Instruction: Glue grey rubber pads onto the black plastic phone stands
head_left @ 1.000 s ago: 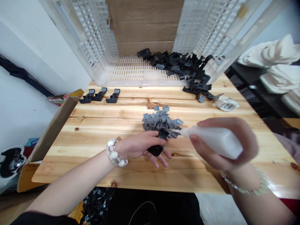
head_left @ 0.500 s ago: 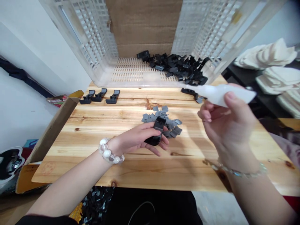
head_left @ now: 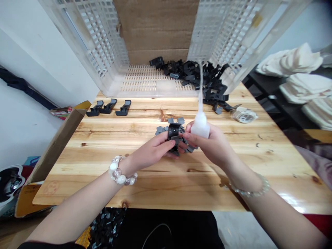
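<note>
My left hand (head_left: 153, 150) is closed round a small black plastic part (head_left: 173, 133) held over the middle of the wooden table (head_left: 103, 152). My right hand (head_left: 210, 143) grips a white squeeze bottle (head_left: 200, 122) upright, its long nozzle pointing up, while its fingertips press a small grey square pad against the black part. Both hands meet just above a pile of grey square pads (head_left: 178, 133); most of the pile is hidden behind the fingers.
Three black parts (head_left: 109, 107) lie in a row at the table's back left. A clear plastic crate (head_left: 145, 81) on its side holds a heap of black parts (head_left: 199, 77), some spilling onto the table. A tape roll (head_left: 243, 115) lies right. A cardboard box (head_left: 46, 155) stands at the left edge.
My right hand swung the white bottle from lying sideways to upright and came in to the black part. My left hand lifted the part a little farther over the grey pads.
</note>
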A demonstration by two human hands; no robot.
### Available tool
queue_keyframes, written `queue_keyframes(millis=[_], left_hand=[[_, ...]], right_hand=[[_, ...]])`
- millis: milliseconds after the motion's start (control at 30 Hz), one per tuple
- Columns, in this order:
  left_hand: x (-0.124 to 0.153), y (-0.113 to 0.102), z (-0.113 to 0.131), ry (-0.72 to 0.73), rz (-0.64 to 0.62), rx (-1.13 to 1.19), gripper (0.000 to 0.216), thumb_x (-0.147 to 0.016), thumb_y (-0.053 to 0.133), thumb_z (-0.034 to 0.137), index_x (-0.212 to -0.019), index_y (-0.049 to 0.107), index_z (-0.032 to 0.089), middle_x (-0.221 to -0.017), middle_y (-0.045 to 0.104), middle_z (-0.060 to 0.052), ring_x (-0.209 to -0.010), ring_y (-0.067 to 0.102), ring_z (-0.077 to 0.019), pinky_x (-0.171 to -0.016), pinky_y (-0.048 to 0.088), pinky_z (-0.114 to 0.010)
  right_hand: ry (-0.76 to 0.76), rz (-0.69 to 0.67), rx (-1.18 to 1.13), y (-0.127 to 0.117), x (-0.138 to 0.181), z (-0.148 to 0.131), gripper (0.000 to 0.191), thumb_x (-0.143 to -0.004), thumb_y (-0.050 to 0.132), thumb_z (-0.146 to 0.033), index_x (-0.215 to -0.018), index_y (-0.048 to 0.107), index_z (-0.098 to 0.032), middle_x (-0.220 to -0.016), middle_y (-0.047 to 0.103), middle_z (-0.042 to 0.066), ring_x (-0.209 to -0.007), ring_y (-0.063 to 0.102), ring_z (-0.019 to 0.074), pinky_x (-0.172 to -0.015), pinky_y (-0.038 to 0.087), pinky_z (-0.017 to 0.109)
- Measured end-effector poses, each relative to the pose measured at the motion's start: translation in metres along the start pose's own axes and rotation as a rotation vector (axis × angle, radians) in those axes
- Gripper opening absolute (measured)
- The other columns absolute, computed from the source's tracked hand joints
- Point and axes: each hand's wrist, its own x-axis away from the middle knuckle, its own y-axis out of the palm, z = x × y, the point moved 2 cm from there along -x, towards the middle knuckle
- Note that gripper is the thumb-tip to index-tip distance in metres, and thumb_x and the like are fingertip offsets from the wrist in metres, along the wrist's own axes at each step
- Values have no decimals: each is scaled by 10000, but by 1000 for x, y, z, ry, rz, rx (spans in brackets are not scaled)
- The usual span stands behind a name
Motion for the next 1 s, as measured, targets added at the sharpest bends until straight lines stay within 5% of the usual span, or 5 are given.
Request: queue_keyframes(millis=[133,267,533,733,1000], left_hand=[[-2,-2,-3,17,10,-105,429,-916,564,364,-1306,512,192,-1151,650,-113,-1040,626,-255,-761,580,-347],[-4,-1,-5,30,18,-136,424,-918,560,356,-1292,496,168,-1104,652,-117,-1004,634,-251,-720,577,-328],[-1,2,-7,-17,-17,-80,271,-942,491,281,-1181,562,176,-1133,670,-103,-1085,621,-243,-805,576,-344],[-1,6,-10,-54,-43,26,270,-937,482,270,-1181,558,184,-1087,691,-95,-1081,643,-250,-813,579,-371],[0,7,-7,-74,-47,33,295,-912,512,284,-1183,566,179,-1094,685,-108,-1067,657,-266,-787,584,-373]], right_hand=[[-114,7,220,1,1,0,206,-751,757,-312,-888,660,-192,-731,628,-2,-621,589,146,-569,470,293],[-264,5,461,3,2,-3,75,-755,735,-231,-734,676,-190,-797,651,30,-793,613,188,-708,488,329],[-141,232,179,-5,-1,-1,217,-692,785,-304,-767,617,-189,-720,595,-10,-627,551,135,-595,479,294],[-333,188,446,-3,0,-5,119,-727,750,-245,-739,641,-201,-848,651,32,-856,622,207,-826,505,392],[-384,164,539,-2,0,-3,74,-748,725,-197,-770,655,-207,-834,683,26,-820,634,202,-769,512,360]])
